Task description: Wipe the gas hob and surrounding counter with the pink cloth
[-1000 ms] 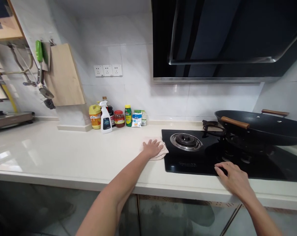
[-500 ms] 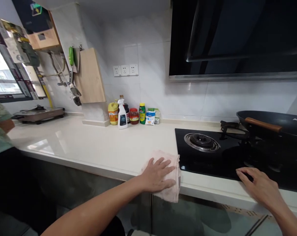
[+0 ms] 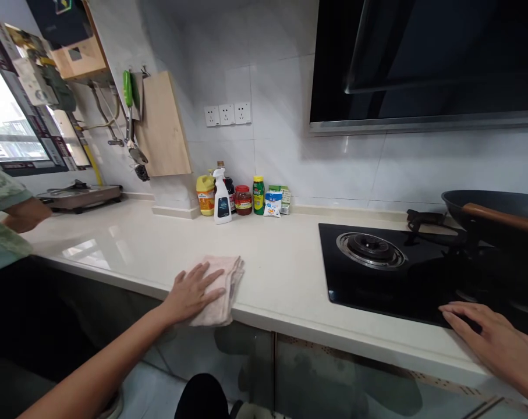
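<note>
My left hand [image 3: 192, 295] lies flat with its fingers spread on a folded pale pink cloth [image 3: 225, 279]. The cloth rests on the white countertop [image 3: 285, 273], and part of it hangs past the front edge. My right hand [image 3: 493, 337] leans on the front rim of the black gas hob [image 3: 360, 288]. Its fingers are bent and held together, the thumb tip close to the index fingertip, and nothing shows between them.
Against the wall stand a white spray bottle [image 3: 222, 201], a yellow jug [image 3: 205, 195], a red-lidded jar [image 3: 243, 201] and a green bottle [image 3: 258, 196]. A wok [image 3: 499, 203] sits on the hob's right side. At the left, another person's arm [image 3: 30, 214] reaches over the counter.
My left hand has slid left along the counter with the cloth under it, away from the hob. My right hand stays by the hob's front edge. The view has shifted slightly.
</note>
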A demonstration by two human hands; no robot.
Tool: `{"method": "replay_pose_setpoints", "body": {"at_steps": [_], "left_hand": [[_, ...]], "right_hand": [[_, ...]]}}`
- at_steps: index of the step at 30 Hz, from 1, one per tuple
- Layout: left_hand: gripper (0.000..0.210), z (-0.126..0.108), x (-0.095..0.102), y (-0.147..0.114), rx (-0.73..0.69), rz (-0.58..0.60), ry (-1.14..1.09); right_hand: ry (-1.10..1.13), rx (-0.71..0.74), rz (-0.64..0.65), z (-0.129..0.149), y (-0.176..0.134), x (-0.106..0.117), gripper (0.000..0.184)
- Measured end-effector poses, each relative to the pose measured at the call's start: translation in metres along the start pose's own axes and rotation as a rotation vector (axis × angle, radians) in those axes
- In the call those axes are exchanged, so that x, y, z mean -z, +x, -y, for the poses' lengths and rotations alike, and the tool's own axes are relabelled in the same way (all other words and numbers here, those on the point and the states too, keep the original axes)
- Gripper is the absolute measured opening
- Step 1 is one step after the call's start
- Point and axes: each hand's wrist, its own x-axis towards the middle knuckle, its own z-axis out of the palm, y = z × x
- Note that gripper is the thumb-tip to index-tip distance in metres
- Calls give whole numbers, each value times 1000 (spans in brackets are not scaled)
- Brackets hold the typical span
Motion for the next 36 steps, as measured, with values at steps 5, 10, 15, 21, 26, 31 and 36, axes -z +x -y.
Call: {"method": "replay_pose_setpoints", "body": {"at_steps": [5, 10, 15, 21, 26, 31, 36], "left_hand": [[64, 9, 15, 26, 196, 132, 123], [74, -32, 12, 68, 209, 162, 167], [75, -71, -7, 127, 116, 80, 134], [78, -118, -27, 222, 92, 77, 102], [84, -150, -40, 310, 109, 79, 80], [92, -192, -51, 383, 68, 101, 55], [67, -228, -58, 423, -59, 84, 39]], "right_hand": [[170, 268, 223, 71, 19, 11, 39], [101, 662, 153, 134, 62, 0, 31], [-30, 736, -100, 115, 115, -13, 26], [-42, 650, -384, 82, 130, -20, 13], [101, 693, -367, 106, 122, -15, 10], [96, 643, -431, 114, 128, 1, 11], [49, 553, -492, 105, 132, 16, 8]]}}
